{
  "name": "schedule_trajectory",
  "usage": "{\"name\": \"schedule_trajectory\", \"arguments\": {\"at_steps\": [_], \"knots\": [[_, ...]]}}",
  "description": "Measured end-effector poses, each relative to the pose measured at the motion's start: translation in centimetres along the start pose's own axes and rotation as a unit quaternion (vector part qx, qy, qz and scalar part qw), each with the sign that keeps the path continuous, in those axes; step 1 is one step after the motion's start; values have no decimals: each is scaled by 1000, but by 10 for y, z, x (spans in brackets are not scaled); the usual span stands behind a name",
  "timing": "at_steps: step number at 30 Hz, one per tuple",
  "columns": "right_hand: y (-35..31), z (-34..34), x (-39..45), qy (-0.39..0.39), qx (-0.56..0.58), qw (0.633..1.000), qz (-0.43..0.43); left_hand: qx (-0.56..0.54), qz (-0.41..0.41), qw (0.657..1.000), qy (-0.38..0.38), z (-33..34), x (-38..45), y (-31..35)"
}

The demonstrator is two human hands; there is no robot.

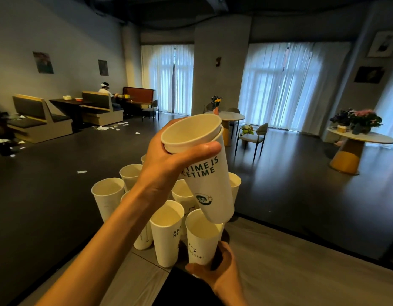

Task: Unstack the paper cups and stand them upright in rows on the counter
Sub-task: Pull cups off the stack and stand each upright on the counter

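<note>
Left hand (167, 164): raised above the tabletop, its grip closed round the rim end of a short stack of cups (204, 173), thumb laid across the front just under the top rims. The stack is tilted, mouth toward the camera; two rolled rims show, one nested in the other. The cups are tall, tapered, of matte white paper with dark green lettering and a small round emblem on the wall.

Right hand (215, 272): low in the view, its grip closed round the base of a single cup (202, 237), which stands upright with its mouth open. The bottom of the tilted stack sits just over this cup's rim; whether the two touch cannot be told.

Standing cups (167, 230): several more of the same white paper cups stand upright and close together behind and left of the held cup, in rough rows, partly hidden by the left forearm.

Tabletop (290, 261): grey wood-grain surface with visible plank seams and a dark far edge.

Room: dark glossy floor (290, 173) with scattered white paper scraps at left; booth seating (38, 118) against the left wall; round tables with flowers (357, 122) at right; tall windows behind sheer white curtains (288, 85).
</note>
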State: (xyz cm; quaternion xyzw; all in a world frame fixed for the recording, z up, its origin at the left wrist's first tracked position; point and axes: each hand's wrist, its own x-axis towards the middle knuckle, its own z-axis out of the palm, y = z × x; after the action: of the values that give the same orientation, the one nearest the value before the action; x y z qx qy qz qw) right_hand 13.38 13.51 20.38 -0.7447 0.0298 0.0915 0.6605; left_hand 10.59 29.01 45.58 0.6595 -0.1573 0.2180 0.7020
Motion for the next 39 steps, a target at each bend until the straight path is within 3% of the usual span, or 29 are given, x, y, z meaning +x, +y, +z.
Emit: {"name": "schedule_trajectory", "arguments": {"at_steps": [5,10,16,23,31,39], "knots": [[-2,-38,-11,-36,-44,998,2,-29,-9,999,-16,16,-1,2],[-9,-100,-32,-19,-71,996,-43,-60,-55,993,-80,59,-5,-17],[-35,-143,-46,-57,-45,996,-59,-15,-97,987,-127,114,-15,-56],[-40,-155,-47,8,-7,994,-108,66,-101,980,-158,140,-24,-67],[-17,-142,-30,36,-30,995,-91,157,-73,978,-116,138,-27,-67],[-7,-130,13,137,-76,982,-108,117,31,991,49,117,11,-39]]}}
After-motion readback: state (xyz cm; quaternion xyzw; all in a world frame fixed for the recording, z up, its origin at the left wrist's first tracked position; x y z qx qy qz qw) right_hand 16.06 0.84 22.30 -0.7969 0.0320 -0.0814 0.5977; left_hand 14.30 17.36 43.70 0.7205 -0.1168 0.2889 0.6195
